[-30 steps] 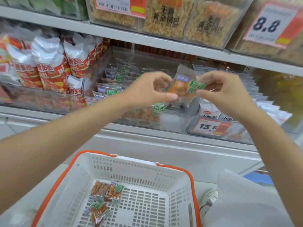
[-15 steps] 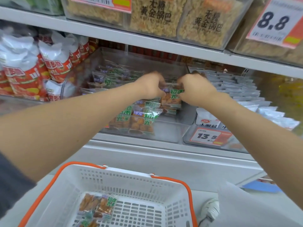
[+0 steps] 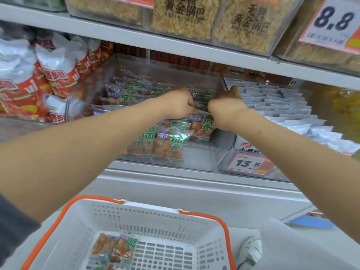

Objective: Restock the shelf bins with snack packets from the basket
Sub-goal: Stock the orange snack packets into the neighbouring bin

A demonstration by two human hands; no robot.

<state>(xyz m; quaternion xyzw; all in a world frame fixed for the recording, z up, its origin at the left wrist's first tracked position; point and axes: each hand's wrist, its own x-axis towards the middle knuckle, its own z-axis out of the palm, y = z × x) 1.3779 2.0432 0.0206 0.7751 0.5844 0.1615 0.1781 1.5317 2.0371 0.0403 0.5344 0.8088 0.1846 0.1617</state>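
Both the left hand and the right hand are seen pinched on one snack packet inside the clear bin; being light, slippery film, it is judged best gripped by its sealed ends.

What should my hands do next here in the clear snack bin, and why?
Probably release the green-labelled snack packet into the clear plastic bin: left hand and right hand appear to pinch it over the pile, and more packets lie in the white orange-rimmed basket.

Bright, even store light (soft blur, bowed edges).
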